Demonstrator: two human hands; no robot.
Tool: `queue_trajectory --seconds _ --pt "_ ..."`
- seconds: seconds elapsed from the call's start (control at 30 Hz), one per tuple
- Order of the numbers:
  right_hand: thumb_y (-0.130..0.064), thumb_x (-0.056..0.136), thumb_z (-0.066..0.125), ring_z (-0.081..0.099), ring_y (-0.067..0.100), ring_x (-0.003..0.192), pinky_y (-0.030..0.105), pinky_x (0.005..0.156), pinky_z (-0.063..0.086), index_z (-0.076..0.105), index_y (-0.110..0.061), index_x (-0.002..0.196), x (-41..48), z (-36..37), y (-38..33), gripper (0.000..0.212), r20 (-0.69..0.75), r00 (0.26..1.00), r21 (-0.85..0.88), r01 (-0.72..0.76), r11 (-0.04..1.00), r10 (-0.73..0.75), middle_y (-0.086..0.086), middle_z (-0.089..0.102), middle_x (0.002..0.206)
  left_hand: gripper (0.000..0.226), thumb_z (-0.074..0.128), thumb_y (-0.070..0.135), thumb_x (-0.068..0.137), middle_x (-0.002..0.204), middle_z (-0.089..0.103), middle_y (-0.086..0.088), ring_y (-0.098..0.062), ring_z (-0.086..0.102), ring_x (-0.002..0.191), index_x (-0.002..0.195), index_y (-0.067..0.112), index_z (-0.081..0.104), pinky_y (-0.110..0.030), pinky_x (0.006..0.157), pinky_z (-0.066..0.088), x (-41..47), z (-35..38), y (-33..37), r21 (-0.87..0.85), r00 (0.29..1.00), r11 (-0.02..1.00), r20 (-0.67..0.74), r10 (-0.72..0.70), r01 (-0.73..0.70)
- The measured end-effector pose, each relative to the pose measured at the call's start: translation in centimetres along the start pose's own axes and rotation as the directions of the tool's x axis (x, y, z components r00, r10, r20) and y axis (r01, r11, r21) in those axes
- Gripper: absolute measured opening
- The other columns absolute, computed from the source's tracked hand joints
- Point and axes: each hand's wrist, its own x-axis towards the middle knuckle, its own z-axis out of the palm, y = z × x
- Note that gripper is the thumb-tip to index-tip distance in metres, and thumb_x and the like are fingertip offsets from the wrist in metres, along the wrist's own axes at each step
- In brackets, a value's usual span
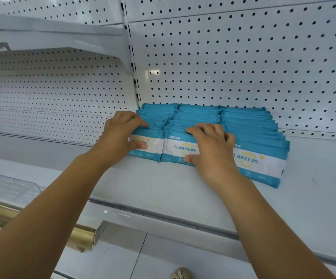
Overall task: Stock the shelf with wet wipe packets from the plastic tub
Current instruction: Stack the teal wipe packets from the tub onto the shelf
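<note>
Head view: the left hand (120,133) grips the front of the left row (155,117) of wet wipe packets (185,150). Its fingers (135,119) curl over the top edges and its thumb (141,145) lies flat on the white label of the foremost packet. At its 3 o'clock, close by but not touching, the right hand (211,148) holds the middle row (195,115) the same way, with fingers hooked over the tops and the thumb (189,158) pressed low on the front face.

At 3 o'clock from that hand the right row (251,125) stands untouched, its front packet showing a yellow shield mark and blue print. All three rows stand on edge side by side, touching, and lean back a little (blue tops, white band across the front). They rest on the white shelf (163,188), and the rearmost packets reach the pegboard (243,57) at 12 o'clock.

A slotted upright (132,57) runs up the pegboard from the left row's rear corner. At 10 o'clock an upper shelf (52,37) juts out.

Down at 8 o'clock, below the left forearm, lies a clear ribbed plastic piece (8,186). It may be part of the tub, but too little of it shows to say. Beside it, towards 7 o'clock, runs a brass-coloured rail (82,236).
</note>
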Motion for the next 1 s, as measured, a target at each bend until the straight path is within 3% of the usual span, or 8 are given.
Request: queue_trajectory --seconds 0.2,0.33,0.43,0.57,0.63,0.77,0.87,1.0 --pt "-0.053 0.085 0.070 0.014 0.014 0.149 0.039 0.113 0.008 0.035 -0.028 0.153 -1.3 -1.3 0.3 0.081 0.011 1.000 0.046 0.024 0.999 -0.025 -0.008 0.028 0.160 0.067 0.086 0.026 0.077 0.137 0.056 0.001 -0.021 0.043 0.131 0.137 0.022 0.057 -0.046 0.113 0.033 -1.3 0.1 0.4 -0.056 0.994 0.993 -0.005 -0.109 0.108" --pt "-0.056 0.090 0.063 0.016 0.012 0.150 0.037 0.117 0.009 0.037 -0.028 0.152 -2.6 -2.7 1.1 0.073 -0.020 0.999 0.127 0.039 0.991 -0.036 -0.009 0.029 0.161 0.068 0.083 0.023 0.082 0.147 0.051 0.000 -0.020 0.043 0.136 0.143 0.020 0.053 -0.028 0.116 0.026 -2.0 -0.3 2.1 -0.094 0.992 0.988 -0.020 -0.121 0.119" --pt "-0.055 0.090 0.064 0.025 0.015 0.147 0.039 0.118 0.017 0.044 -0.026 0.148 -3.4 -4.8 2.1 0.068 -0.057 0.998 0.152 0.035 0.988 -0.027 -0.007 0.038 0.157 0.066 0.079 0.030 0.085 0.142 0.047 0.014 -0.008 0.041 0.133 0.144 0.028 0.050 -0.023 0.111 0.027 -2.7 -0.9 4.7 -0.167 0.991 0.979 -0.045 -0.129 0.120" --pt "-0.049 0.088 0.070 0.041 0.017 0.135 0.036 0.111 0.035 0.053 -0.021 0.140 -4.4 -8.5 4.7 0.062 -0.116 0.992 0.232 -0.015 0.973 0.043 -0.004 0.053 0.142 0.059 0.076 0.039 0.086 0.136 0.046 0.022 0.005 0.039 0.127 0.140 0.035 0.053 -0.018 0.108 0.028 -3.0 -1.0 9.8 -0.320 0.994 0.947 -0.091 -0.053 0.021" --pt "-0.049 0.088 0.070 0.043 0.016 0.133 0.033 0.109 0.036 0.053 -0.022 0.140 -5.0 -10.5 6.2 0.061 -0.127 0.989 0.212 -0.048 0.976 0.077 -0.004 0.054 0.141 0.054 0.073 0.041 0.087 0.137 0.049 0.020 0.007 0.039 0.126 0.138 0.037 0.054 -0.009 0.104 0.026 -2.8 -0.5 12.3 -0.361 0.995 0.933 -0.099 -0.026 -0.012" --pt "-0.049 0.091 0.067 0.042 0.013 0.133 0.030 0.107 0.037 0.049 -0.026 0.143 -7.5 -15.0 9.9 0.061 -0.116 0.987 0.160 -0.095 0.982 0.114 -0.008 0.051 0.144 0.052 0.071 0.043 0.089 0.136 0.050 0.020 0.007 0.041 0.122 0.139 0.036 0.055 -0.004 0.099 0.025 -1.6 1.0 17.9 -0.414 0.992 0.909 -0.130 -0.002 -0.053" --pt "-0.053 0.091 0.064 0.039 0.008 0.135 0.021 0.101 0.031 0.047 -0.030 0.145 -10.4 -18.4 13.3 0.061 -0.121 0.980 0.095 -0.145 0.985 0.156 -0.012 0.048 0.146 0.052 0.070 0.042 0.090 0.137 0.053 0.015 0.002 0.045 0.122 0.139 0.035 0.054 -0.011 0.100 0.029 -0.6 2.4 22.6 -0.461 0.992 0.884 -0.123 0.030 -0.084" --pt "-0.057 0.090 0.062 0.038 0.004 0.136 0.020 0.102 0.030 0.047 -0.031 0.145 -14.6 -22.9 17.9 0.062 -0.157 0.960 0.023 -0.230 0.973 0.231 -0.016 0.047 0.148 0.050 0.072 0.035 0.091 0.134 0.055 0.015 -0.007 0.047 0.131 0.138 0.026 0.058 -0.016 0.105 0.028 0.6 4.7 29.7 -0.491 0.981 0.852 -0.147 0.124 -0.181"
